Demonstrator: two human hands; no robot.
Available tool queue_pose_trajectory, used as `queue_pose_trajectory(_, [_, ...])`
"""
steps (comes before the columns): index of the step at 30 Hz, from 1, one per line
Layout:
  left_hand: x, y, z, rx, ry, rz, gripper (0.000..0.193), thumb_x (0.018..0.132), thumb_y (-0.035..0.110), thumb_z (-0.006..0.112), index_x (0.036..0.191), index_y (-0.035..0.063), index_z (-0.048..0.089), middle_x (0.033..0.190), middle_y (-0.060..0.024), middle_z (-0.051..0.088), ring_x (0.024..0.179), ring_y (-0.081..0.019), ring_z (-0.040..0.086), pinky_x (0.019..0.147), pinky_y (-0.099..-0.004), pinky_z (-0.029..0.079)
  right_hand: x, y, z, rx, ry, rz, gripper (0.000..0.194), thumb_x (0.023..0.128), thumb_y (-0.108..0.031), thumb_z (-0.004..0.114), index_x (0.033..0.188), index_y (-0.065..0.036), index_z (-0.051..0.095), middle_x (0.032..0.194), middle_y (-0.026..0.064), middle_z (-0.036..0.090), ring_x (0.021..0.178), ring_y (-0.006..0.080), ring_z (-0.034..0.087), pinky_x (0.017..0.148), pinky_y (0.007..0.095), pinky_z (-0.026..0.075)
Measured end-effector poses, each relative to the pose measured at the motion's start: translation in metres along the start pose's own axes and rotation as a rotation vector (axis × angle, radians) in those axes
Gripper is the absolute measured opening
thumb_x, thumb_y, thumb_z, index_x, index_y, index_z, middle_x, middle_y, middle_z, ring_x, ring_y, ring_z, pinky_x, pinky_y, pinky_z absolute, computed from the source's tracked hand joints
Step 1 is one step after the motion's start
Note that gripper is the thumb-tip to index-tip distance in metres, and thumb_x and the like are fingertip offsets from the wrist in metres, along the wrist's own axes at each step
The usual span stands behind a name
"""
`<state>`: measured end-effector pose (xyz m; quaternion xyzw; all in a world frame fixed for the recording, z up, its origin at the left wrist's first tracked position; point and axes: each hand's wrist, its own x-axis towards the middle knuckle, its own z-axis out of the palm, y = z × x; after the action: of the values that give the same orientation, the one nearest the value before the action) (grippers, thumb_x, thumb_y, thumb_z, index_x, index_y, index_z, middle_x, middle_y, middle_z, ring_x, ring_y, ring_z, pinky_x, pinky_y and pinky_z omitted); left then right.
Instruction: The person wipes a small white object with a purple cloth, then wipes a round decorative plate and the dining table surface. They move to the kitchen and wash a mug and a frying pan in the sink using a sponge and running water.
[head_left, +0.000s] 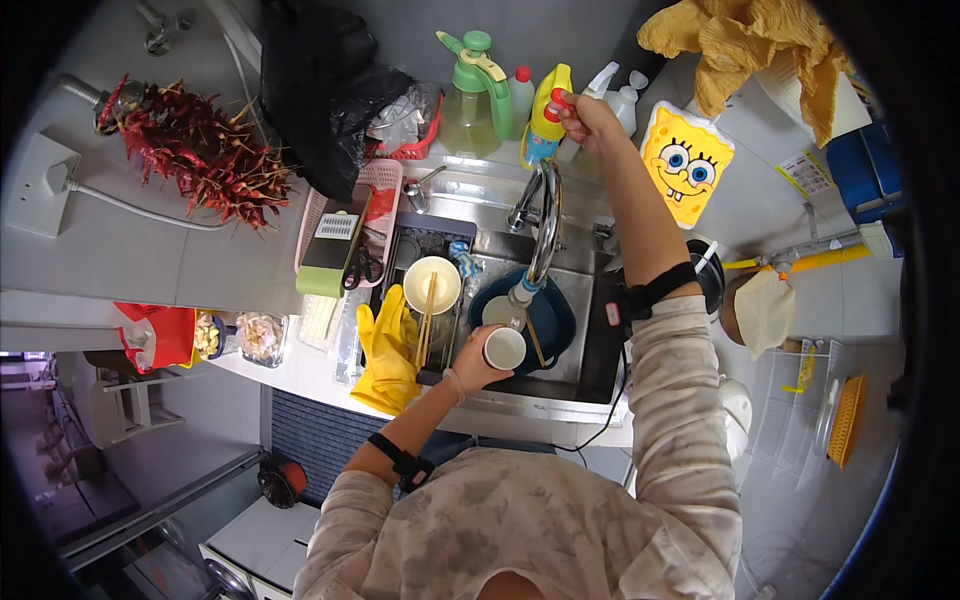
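Note:
My left hand (480, 365) holds a white cup (505, 349) by its side, its mouth facing up, over the near rim of a dark blue basin (561, 315). My right hand (589, 124) reaches to the back of the sink, its fingers on the red cap (557, 103) of a yellow detergent bottle (553, 82); whether the cap is loose cannot be told. Water comes from the chrome faucet (553, 217) into the basin, where a bowl (501, 309) and a chopstick (535, 341) lie. Left of the basin, a cream bowl (422, 279) bears wooden chopsticks (426, 322).
Yellow rubber gloves (388, 360) lie at the sink's left edge. A pink basket (386, 176) holds scissors (363, 268) and a grater (336, 226). A green pump sprayer (472, 97) and other bottles line the back. A SpongeBob-shaped sponge cloth (684, 161) hangs at the right.

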<state>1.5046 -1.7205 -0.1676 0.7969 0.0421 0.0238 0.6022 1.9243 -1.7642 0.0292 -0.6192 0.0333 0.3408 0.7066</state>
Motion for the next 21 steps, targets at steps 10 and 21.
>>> queue_pose_trajectory(10, [0.007,-0.001,0.006,-0.057,0.03,0.01,0.081,0.058,0.008,0.089,0.13,0.0085,0.051,0.124,-0.0128,0.056,0.118,-0.0331,0.052,0.102,-0.0405,0.041,0.003,0.017,0.004,-0.125,0.159,-0.148,0.032,0.093,-0.023,0.066,0.067,-0.005,0.058,0.057,-0.0009,0.053,0.044,0.008,0.038,0.042,0.0276,0.026])
queue_pose_trajectory(21, [0.008,-0.002,0.006,-0.01,-0.019,0.0,0.081,0.058,0.008,0.089,0.13,0.0087,0.05,0.125,-0.0127,0.056,0.119,-0.0342,0.051,0.102,-0.0411,0.041,-0.014,0.035,0.001,0.215,0.036,-0.199,0.03,0.101,-0.027,0.054,0.092,0.001,0.061,0.076,0.0047,0.06,0.061,0.0113,0.051,0.053,0.0232,0.039])
